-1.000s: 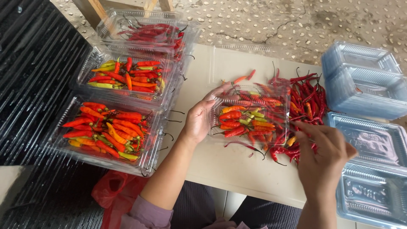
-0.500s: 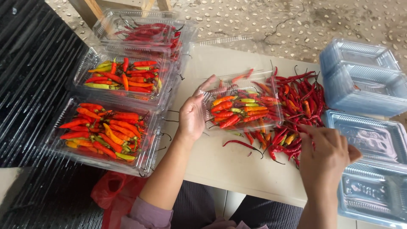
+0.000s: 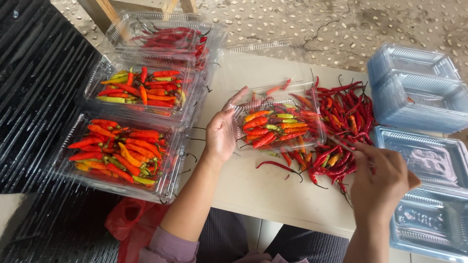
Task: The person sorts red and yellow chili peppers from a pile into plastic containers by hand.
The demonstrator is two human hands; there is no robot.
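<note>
Near the middle of the table point(image 3: 253, 190), the left hand point(image 3: 220, 136) grasps the left rim of a clear plastic tray point(image 3: 278, 119) part-filled with chillies, tipping it toward the loose chilli pile point(image 3: 341, 126). The thin tray looks light and flimsy, best held at its rim. The right hand point(image 3: 378, 180), fingers curled, pinches at chillies at the pile's near edge; its grasp is hidden.

Three filled chilli boxes point(image 3: 127, 156) line the table's point(image 3: 253, 195) left edge; a part-filled box point(image 3: 278, 122) sits centre, loose chillies point(image 3: 343, 122) right of it, empty containers point(image 3: 419, 92) along the right edge.
</note>
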